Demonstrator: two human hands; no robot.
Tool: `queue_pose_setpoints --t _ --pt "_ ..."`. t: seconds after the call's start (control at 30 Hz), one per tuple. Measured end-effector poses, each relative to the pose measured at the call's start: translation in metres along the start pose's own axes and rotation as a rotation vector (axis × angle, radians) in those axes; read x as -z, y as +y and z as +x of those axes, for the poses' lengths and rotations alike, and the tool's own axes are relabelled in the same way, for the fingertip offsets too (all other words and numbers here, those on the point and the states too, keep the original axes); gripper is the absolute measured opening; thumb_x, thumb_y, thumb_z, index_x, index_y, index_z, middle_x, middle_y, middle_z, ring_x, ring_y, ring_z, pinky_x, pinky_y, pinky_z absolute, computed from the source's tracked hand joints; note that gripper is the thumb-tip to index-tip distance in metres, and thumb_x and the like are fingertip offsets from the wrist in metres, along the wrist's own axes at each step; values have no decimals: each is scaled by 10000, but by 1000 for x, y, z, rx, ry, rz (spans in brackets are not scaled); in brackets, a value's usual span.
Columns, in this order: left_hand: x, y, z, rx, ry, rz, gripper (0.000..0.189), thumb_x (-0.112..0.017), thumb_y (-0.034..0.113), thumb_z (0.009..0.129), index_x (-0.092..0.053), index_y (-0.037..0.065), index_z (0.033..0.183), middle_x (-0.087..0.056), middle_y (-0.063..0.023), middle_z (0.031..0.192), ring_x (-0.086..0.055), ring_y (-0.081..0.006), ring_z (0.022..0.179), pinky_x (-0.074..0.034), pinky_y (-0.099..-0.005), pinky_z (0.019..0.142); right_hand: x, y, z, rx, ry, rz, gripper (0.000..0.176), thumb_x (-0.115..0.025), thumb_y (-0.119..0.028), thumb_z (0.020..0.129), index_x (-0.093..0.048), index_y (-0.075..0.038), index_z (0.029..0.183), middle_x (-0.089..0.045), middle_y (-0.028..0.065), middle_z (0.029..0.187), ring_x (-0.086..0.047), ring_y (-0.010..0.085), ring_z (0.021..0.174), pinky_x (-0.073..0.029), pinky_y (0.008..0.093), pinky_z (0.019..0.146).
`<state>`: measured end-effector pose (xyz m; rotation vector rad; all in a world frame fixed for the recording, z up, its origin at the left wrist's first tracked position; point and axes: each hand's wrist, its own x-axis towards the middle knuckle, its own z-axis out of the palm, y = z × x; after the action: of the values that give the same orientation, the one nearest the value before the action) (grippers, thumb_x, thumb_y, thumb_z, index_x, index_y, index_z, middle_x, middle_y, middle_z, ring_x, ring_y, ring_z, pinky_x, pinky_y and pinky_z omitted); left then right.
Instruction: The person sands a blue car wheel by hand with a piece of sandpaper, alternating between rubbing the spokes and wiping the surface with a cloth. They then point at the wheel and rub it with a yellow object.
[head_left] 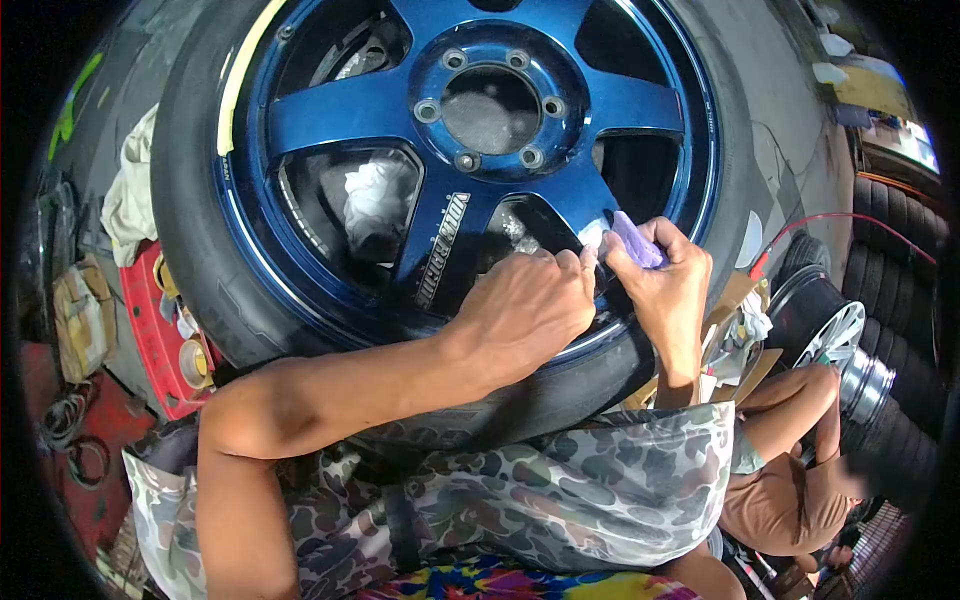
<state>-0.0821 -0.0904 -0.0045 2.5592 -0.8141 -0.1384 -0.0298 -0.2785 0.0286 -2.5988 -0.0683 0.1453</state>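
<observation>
A blue spoked wheel (345,118) with a black tire (185,200) around it lies in front of me. My left hand (530,308) is closed over the lower right part of the rim, its fingertips meeting at a small whitish spot on a spoke. What it pinches, if anything, is too small to name. Close beside it, my right hand (668,275) grips a purple cloth (637,240) against the same spoke. White crumpled material (377,200) shows through an opening between spokes on the left. A strip of yellow tape (240,75) runs along the upper left rim edge.
At left are a red tray (160,335) with tape rolls and a white cloth (130,195). Another person (790,500) sits at lower right, near a silver wheel (835,330). Stacked tires (895,240) line the right. A red hose (840,215) crosses there.
</observation>
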Motion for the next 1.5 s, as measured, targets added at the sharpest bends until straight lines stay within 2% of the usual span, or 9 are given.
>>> queue_pose_setpoints --t 0.13,0.43,0.53,0.63,1.1,1.2,1.27,1.43,1.5 --pt "3 -3 1 -10 -40 10 465 -649 276 1057 -655 -45 1395 -712 -122 963 -750 -244 834 -612 -367 660 15 5 0 -43 73 321 233 -869 -172 935 -708 -32 842 -619 -81 763 -506 23 701 -419 225 619" --pt "2 5 6 176 -141 -144 777 -706 375 1036 -419 -41 1626 -716 -163 836 -736 -280 701 -599 -387 627 17 17 -8 -176 108 606 220 -817 -169 1013 -630 -61 1059 -646 -33 850 -555 39 658 -452 223 584" --pt "-6 9 3 -18 -155 -245 793 -671 420 1054 -359 37 1674 -728 -191 855 -741 -321 711 -602 -419 636 16 23 -12 -158 99 575 209 -812 -176 1017 -653 -54 1075 -658 -25 854 -568 44 662 -460 225 590" --pt "-5 9 5 145 -147 -223 790 -669 417 1056 -358 28 1670 -730 -199 862 -748 -333 721 -601 -424 635 17 29 -14 -165 123 530 204 -824 -174 1006 -683 -46 1079 -676 -16 865 -579 39 678 -465 222 596" --pt "1 -5 3 53 -147 -149 676 -670 323 1062 -452 6 1618 -730 -195 897 -749 -311 708 -603 -411 623 4 30 -25 234 117 187 184 -881 -68 888 -771 18 1009 -691 95 872 -657 189 772 -520 333 711" --pt "-4 -8 2 36 -115 -121 739 -677 357 1055 -385 18 1644 -740 -202 913 -758 -341 729 -618 -430 628 8 34 -24 124 177 262 134 -864 -54 909 -769 7 981 -694 79 947 -651 172 837 -515 311 759" --pt "-5 -10 4 181 -37 -137 703 -676 348 1056 -425 17 1622 -740 -190 915 -763 -342 740 -623 -429 640 7 38 -25 43 137 352 140 -864 -58 914 -761 6 983 -690 66 952 -640 159 846 -505 299 771" --pt "4 -3 5 36 -159 -170 493 -689 340 1046 -616 15 1409 -734 -171 921 -766 -332 773 -625 -427 665 2 37 -21 63 100 517 145 -824 -48 944 -689 4 956 -696 60 989 -622 133 903 -493 283 827" --pt "1 -5 8 8 73 -309 356 -712 319 1030 -709 35 1244 -731 -141 906 -767 -323 791 -625 -419 679 3 36 -23 74 78 547 138 -796 -42 960 -668 0 989 -707 69 1019 -630 133 924 -500 290 849"
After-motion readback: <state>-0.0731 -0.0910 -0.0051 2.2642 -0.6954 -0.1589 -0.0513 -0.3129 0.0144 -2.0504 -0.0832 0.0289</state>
